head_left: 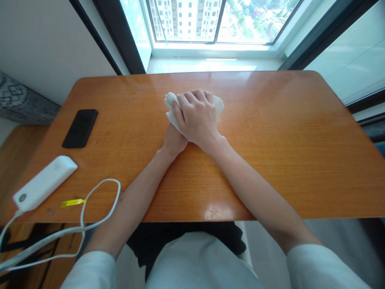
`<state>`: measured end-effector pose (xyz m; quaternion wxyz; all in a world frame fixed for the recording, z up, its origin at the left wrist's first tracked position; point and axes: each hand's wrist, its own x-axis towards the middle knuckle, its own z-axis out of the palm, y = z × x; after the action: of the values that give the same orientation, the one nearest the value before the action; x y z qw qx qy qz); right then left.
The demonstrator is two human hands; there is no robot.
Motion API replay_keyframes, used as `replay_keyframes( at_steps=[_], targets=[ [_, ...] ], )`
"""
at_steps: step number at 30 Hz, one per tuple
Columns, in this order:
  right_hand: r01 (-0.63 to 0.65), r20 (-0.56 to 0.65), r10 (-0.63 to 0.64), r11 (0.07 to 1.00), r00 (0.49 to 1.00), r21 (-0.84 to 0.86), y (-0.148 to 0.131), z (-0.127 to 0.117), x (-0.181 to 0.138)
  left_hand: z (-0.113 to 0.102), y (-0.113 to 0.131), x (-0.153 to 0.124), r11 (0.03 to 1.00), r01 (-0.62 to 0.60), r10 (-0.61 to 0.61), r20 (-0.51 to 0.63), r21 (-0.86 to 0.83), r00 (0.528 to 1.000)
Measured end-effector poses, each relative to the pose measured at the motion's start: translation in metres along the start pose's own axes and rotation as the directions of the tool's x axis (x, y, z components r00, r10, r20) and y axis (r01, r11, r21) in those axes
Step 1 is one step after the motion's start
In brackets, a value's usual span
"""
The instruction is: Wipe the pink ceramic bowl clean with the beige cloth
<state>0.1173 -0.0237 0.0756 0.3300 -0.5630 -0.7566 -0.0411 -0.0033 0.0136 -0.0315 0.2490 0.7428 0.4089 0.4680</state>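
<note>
From my remote head view, an orange-brown wooden tabletop [270,132] with rounded corners and a glossy finish fills the middle of the scene; window light reflects off its far edge and off a patch near the front edge. My right hand [197,116] lies palm down with fingers curled over a white cloth [219,105], pressing it to the tabletop near the centre, toward the far side. My left hand [173,141] is tucked beneath the right, mostly hidden; I see only its heel and wrist, touching the cloth's lower edge, so I cannot tell how its fingers are set. The forearms cross the front edge, with white sleeves at the bottom. On the left part of the tabletop lies a black phone [80,128], face up, well apart from the hands. Nearer the front left corner rests a white power bank [45,183], its white cable [99,200] looping over the tabletop edge and carrying a small yellow tag [72,202]. Beyond the tabletop, a pale sill [210,64] runs below a dark-framed window [216,20] showing high-rise buildings and trees. A light wall [45,40] stands at left.
</note>
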Motion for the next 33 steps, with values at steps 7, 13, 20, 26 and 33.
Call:
replay_keyframes(
  at_steps=[7, 13, 20, 26, 33],
  targets=[
    [-0.089, -0.069, 0.091, 0.996, 0.993, 0.028, 0.013, 0.007, 0.004, 0.002, 0.005, 0.003, 0.999, -0.040, 0.040, 0.018, -0.015, 0.999],
    [-0.186, -0.044, 0.189, 0.980, 0.981, 0.067, 0.023, 0.009, 0.010, 0.006, 0.004, 0.005, 0.995, -0.077, 0.080, 0.055, -0.060, 0.995],
    [-0.199, -0.090, 0.226, 0.949, 0.970, 0.246, 0.045, 0.016, 0.014, 0.002, 0.011, 0.003, 0.993, -0.096, 0.101, 0.076, -0.061, 0.992],
    [-0.304, -0.058, 0.347, 0.880, 0.936, 0.365, 0.050, 0.008, 0.016, 0.003, 0.010, 0.001, 0.997, -0.069, 0.071, 0.043, -0.035, 0.997],
    [-0.335, -0.012, 0.463, 0.660, 0.887, 0.672, 0.082, 0.028, 0.019, 0.001, 0.015, -0.001, 1.000, -0.031, 0.031, 0.032, 0.001, 0.999]
  ],
)
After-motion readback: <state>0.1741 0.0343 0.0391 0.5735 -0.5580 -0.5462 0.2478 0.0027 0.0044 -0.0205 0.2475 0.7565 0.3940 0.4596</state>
